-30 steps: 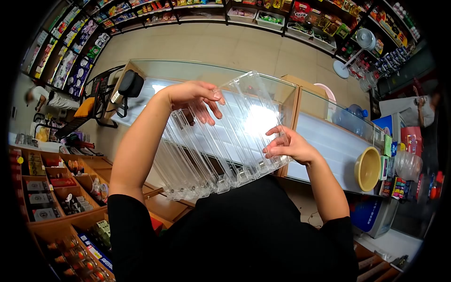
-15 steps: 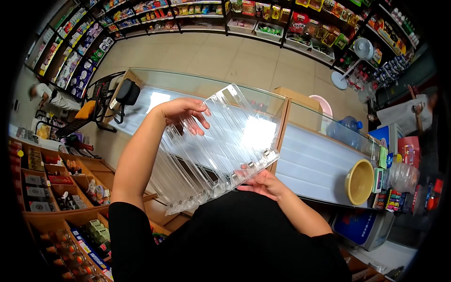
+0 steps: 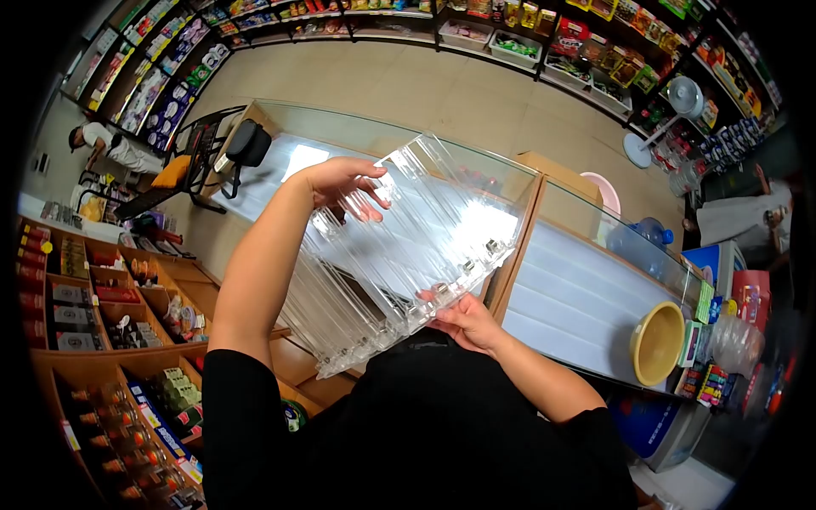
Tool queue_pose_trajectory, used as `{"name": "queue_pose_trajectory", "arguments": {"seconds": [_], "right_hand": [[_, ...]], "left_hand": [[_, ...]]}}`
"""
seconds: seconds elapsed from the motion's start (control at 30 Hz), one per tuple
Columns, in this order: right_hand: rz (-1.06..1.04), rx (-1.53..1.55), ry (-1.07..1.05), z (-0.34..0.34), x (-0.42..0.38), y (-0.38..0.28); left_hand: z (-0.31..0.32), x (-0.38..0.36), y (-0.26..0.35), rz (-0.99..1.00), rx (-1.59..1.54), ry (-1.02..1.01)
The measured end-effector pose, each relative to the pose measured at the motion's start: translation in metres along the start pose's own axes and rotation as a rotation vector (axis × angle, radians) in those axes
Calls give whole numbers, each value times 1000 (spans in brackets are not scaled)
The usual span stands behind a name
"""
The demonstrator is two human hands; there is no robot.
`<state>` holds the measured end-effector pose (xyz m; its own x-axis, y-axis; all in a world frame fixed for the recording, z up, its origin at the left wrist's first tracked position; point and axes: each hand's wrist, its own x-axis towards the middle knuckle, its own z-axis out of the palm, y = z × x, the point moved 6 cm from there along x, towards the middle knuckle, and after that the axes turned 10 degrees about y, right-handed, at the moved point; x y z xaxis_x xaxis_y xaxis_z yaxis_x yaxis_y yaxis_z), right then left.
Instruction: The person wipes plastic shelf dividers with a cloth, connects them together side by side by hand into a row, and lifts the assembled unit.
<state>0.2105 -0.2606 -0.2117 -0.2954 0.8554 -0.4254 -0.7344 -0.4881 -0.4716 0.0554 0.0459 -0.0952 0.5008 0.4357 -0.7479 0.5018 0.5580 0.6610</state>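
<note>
A clear plastic rack [image 3: 382, 263] with long parallel dividers is held tilted over the glass display counter [image 3: 574, 289]. My left hand [image 3: 347, 187] is at its upper left side, with the fingers bent among the dividers and the fingertips partly seen through the plastic. At the lower right edge, beside small metal-looking parts, my right hand [image 3: 463, 319] grips the rack, its thumb and fingers around the rim.
A yellow bowl [image 3: 657, 343] stands on the counter's right end, near a blue water bottle [image 3: 642, 238]. A black chair [image 3: 204, 161] is at the left. Wooden compartments [image 3: 127, 297] with goods are lower left. People are at both far sides.
The view has shifted, so the counter and shelves sit further right. The rack's right end has tilted up slightly, and my left hand's fingers have spread a little on it.
</note>
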Motion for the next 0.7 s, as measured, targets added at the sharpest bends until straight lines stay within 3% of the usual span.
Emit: {"name": "queue_pose_trajectory", "arguments": {"seconds": [0.2,0.37,0.7], "right_hand": [[26,27,72,5,5,2],[73,184,-73,14,4,8],[165,165,-148,20,2,11]], "left_hand": [[-9,3,-19,-36,-83,61],[-8,0,-27,-18,-100,63],[-7,-7,-43,22,-6,115]]}}
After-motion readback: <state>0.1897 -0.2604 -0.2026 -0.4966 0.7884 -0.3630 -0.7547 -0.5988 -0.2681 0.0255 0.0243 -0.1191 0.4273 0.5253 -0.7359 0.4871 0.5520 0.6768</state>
